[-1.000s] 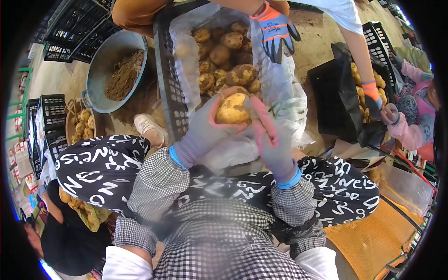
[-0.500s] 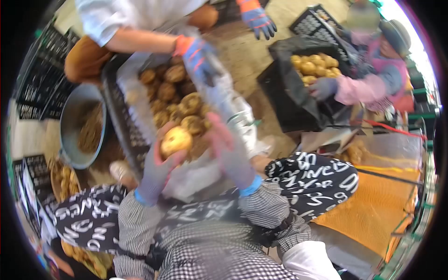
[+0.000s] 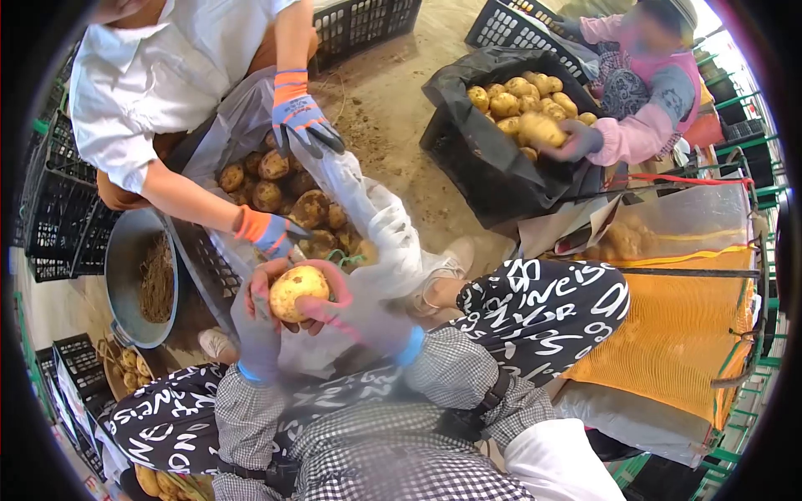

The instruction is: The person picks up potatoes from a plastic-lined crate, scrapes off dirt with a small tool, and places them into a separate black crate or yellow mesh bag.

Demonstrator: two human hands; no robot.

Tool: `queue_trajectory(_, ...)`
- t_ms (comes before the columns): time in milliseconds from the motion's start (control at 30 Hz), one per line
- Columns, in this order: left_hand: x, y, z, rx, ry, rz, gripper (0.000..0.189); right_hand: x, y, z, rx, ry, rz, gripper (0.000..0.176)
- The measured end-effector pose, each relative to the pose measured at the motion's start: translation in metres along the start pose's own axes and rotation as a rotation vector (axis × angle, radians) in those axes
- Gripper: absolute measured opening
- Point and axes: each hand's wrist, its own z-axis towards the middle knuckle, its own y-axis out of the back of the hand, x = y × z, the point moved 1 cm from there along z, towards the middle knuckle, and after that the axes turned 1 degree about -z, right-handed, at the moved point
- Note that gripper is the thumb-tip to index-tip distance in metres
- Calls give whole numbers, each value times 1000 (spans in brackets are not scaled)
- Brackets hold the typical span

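A pale yellow potato (image 3: 298, 292) is held up in front of my lap, over the near end of the lined crate. My left hand (image 3: 257, 321), in a grey and pink glove, grips it from the left. From the right, my right hand (image 3: 355, 316) closes on it, with pink fingertips along its lower and right sides. Just beyond lies a dark crate (image 3: 205, 271) with a whitish plastic liner (image 3: 388, 230). Brown, soil-marked potatoes (image 3: 267, 197) fill it. A co-worker's orange-and-blue gloved hand (image 3: 271, 234) reaches close to my left hand.
The co-worker's other glove (image 3: 301, 121) rests at the liner. At right, another person's hand (image 3: 576, 142) holds a potato over a black-lined crate (image 3: 493, 188) of potatoes. A blue-grey tub (image 3: 121, 280) stands left; orange mesh (image 3: 660, 334) lies right. Black crates (image 3: 71, 192) are stacked at left.
My right hand has moved left and closed on the potato beside my left hand. The co-worker's gloves have shifted over the crate. The person at right has lifted a potato.
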Motion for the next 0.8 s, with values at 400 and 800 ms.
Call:
queue_trajectory(400, -7, -17, -1, 143, 497, -647, 60, 33, 24, -10, -212, 651, -1006, 38)
queue_trajectory(800, -32, -71, 16, 436, 508, -462, 62, 288, 306, -69, -1097, -264, -1877, 57)
